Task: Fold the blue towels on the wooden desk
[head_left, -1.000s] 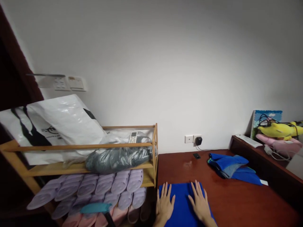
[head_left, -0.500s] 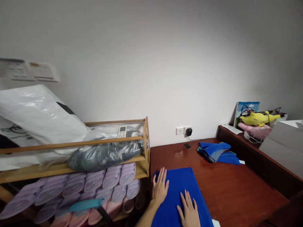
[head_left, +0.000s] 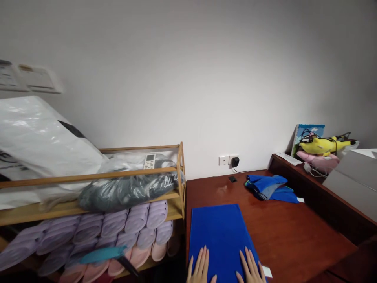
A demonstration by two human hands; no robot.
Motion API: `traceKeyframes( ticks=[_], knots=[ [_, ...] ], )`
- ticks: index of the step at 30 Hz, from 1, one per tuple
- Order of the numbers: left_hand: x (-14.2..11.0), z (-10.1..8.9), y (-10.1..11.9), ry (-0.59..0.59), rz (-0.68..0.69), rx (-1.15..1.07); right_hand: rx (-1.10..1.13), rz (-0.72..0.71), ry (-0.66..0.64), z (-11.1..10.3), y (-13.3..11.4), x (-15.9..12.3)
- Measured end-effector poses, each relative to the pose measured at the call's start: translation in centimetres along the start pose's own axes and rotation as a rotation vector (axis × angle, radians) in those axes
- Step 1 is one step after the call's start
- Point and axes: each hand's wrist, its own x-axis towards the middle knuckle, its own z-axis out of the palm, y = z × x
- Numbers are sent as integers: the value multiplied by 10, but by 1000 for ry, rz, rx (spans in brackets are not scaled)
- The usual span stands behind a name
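Observation:
A folded blue cloth lies flat on the dark red wooden table, near its left edge. My left hand rests open on the cloth's near left part, fingers stretched and flat. On the near right part lies my right hand, open too with fingers spread. Only the fingers of both hands show at the bottom edge of the view.
A heap of blue and grey cloths sits at the table's back. A wooden rack to the left holds plastic bags, a remote and rows of slippers. Plush toys and grey boxes stand on the right ledge.
Both hands slid back along the blue cloth toward me, from its far end to its near end. The view drifted slightly left and down.

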Motion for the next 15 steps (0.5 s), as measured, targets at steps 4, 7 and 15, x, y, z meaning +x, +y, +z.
traceKeyframes(
  ticks=[4, 7, 15],
  knots=[
    [38, -31, -12, -33, 26, -16, 87, -91, -126, -25, 3, 47],
    [61, -48, -10, -81, -14, -11, 119, -98, -210, -41, -7, 79],
    [69, -29, 24, -70, 26, -40, 48, 37, -85, -12, -44, 64]
  ],
)
